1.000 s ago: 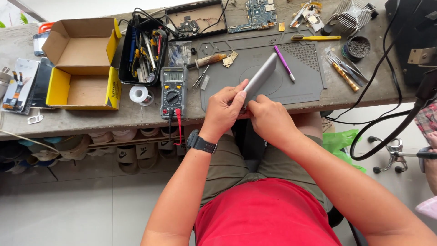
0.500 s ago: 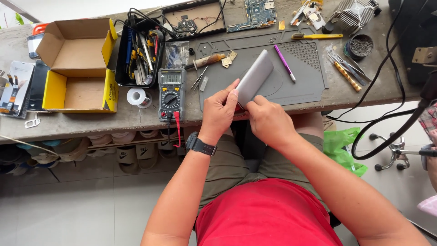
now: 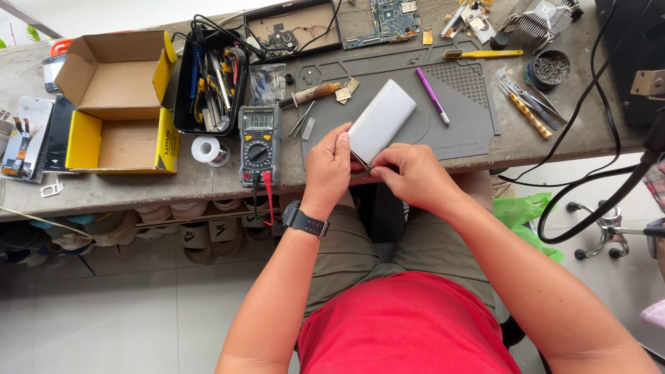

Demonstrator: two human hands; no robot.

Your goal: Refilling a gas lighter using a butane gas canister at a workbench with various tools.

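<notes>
A flat white rectangular device (image 3: 382,119) with rounded corners is held above the grey work mat (image 3: 463,111), its far end tilted away from me. My left hand (image 3: 327,170) grips its near left edge, thumb along the side. My right hand (image 3: 410,173) pinches its near end with fingertips at the lower corner. A black watch sits on my left wrist.
A multimeter (image 3: 259,142) with a red lead lies left of my hands, beside a solder spool (image 3: 208,149). A black tool tray (image 3: 211,84), an open cardboard box (image 3: 111,97), a purple pen (image 3: 433,95), tweezers, a circuit board (image 3: 388,21) and black cables (image 3: 596,180) surround the bench.
The white device has turned from edge-on to showing its broad flat face. Both hands stayed at the bench's front edge.
</notes>
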